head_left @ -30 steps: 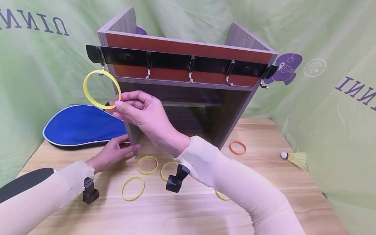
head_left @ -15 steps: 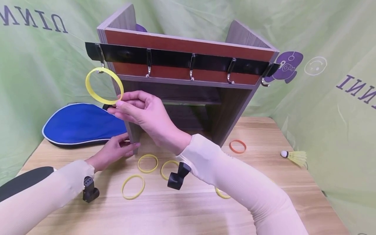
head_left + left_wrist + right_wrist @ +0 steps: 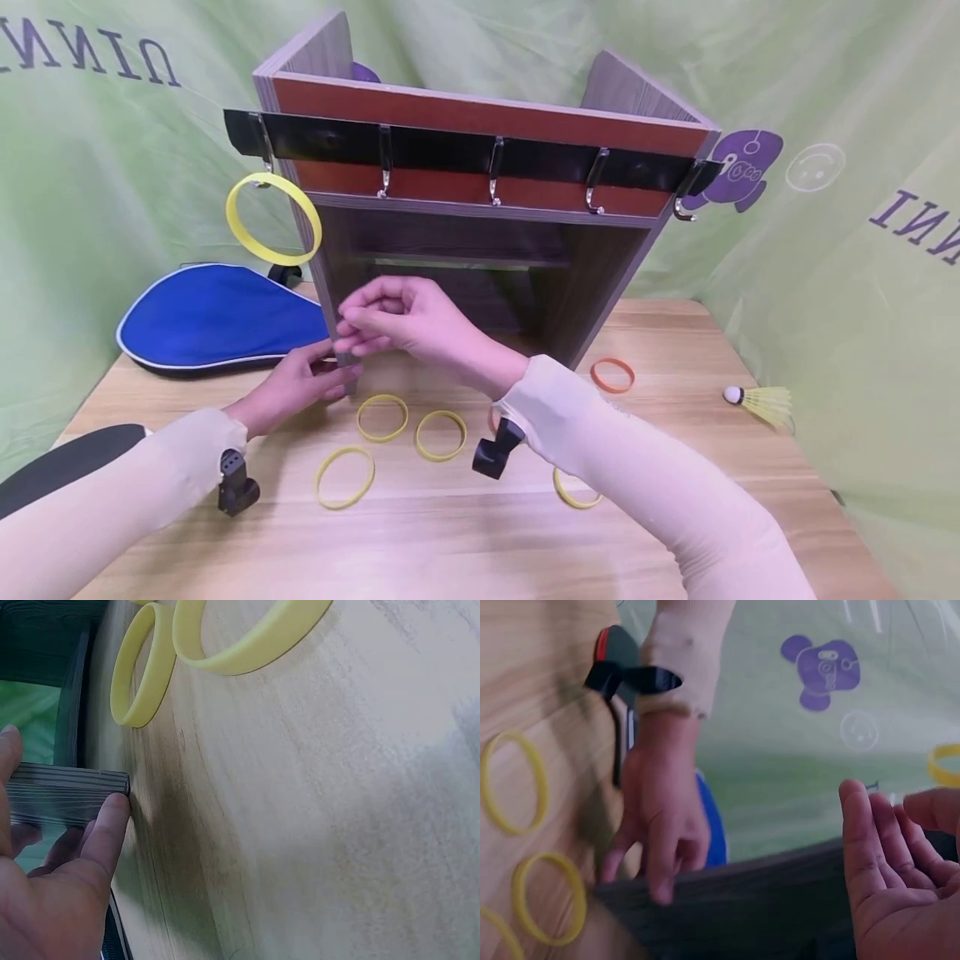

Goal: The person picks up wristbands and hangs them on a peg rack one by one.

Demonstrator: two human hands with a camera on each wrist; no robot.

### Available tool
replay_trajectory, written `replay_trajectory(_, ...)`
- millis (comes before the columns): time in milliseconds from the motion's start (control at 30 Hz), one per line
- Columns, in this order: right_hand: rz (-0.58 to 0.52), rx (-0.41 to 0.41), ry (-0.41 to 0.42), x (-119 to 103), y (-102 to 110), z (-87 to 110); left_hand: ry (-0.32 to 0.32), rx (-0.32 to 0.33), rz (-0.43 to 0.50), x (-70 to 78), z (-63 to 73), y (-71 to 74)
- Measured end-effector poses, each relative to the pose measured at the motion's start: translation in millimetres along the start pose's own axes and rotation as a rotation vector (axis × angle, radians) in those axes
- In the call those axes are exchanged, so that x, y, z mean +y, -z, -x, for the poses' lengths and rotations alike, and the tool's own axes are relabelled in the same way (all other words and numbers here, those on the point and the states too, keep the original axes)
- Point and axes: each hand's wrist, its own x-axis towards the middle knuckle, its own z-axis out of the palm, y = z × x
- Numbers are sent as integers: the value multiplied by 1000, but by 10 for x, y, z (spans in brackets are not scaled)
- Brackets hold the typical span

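Note:
A yellow ring [image 3: 231, 212] hangs from the leftmost hook of the black hook rail [image 3: 442, 158], fixed across the front of a grey wood-grain shelf unit [image 3: 345, 198]. Below and to the right of that ring is my right hand [image 3: 420, 321], holding nothing, its fingers loosely bent. My left hand [image 3: 296, 383] grips the lower front edge of the unit's left side panel [image 3: 71, 780], with thumb and fingers on opposite faces in the left wrist view. Several more yellow rings lie on the table, among them a near yellow ring [image 3: 345, 505] and another yellow ring [image 3: 440, 457].
An orange ring [image 3: 613, 390] and a yellow shuttlecock [image 3: 761, 404] lie to the right. Left of the unit is a blue paddle case [image 3: 217, 321]. A dark paddle [image 3: 67, 467] sits partly under my left forearm. Green fabric [image 3: 847, 333] hangs behind and around the table.
My right hand has let go of the yellow ring, which stays on the leftmost hook. The hand has moved down and to the right. My left hand stays on the panel.

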Motion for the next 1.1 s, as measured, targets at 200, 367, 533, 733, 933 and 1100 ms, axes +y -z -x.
replay_trajectory(200,121,16,-61,366,219,16,8,6,2,8,-19,-17)
replay_trajectory(367,277,15,-113,744,392,9,69,-12,2,33,-21,-12)
replay_trajectory(533,378,3,-182,1019,477,-31,88,-23,3,22,-33,-17)
replay_trajectory(733,434,-38,-222,1202,485,-65,96,-24,16,9,-36,-25)
replay_trajectory(933,545,-66,-216,1308,422,-67,93,-29,23,-5,-39,-30)
replay_trajectory(1100,652,-83,-172,1334,355,-83,98,-27,22,-15,-29,-18)
